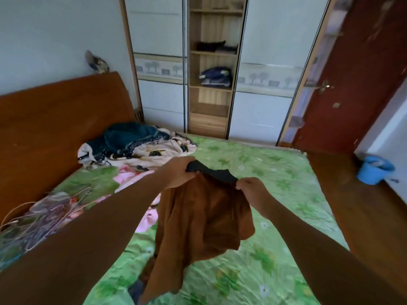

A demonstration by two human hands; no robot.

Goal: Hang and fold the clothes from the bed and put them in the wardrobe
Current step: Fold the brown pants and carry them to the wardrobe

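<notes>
Our left hand (176, 172) and right hand (253, 191) each gripped the black waistband of the brown garment (202, 223), holding it up over the bed (275, 194). A heap of clothes (132, 144) lay at the bed's head, and the wardrobe (211, 100) stood beyond the bed.

This is a bedroom in a home. A bed (253, 271) with a green flowered sheet (275, 172) and a wooden headboard (55, 119) fills most of the room. Beyond it stands a wardrobe (160, 36) with white sliding doors and open shelves (214, 52) holding folded clothes (217, 77). A loose heap of clothes (132, 144) and some wire hangers (44, 212) lie on the bed. A red-brown door (363, 73) and wooden floor (363, 205) are at the right.
</notes>
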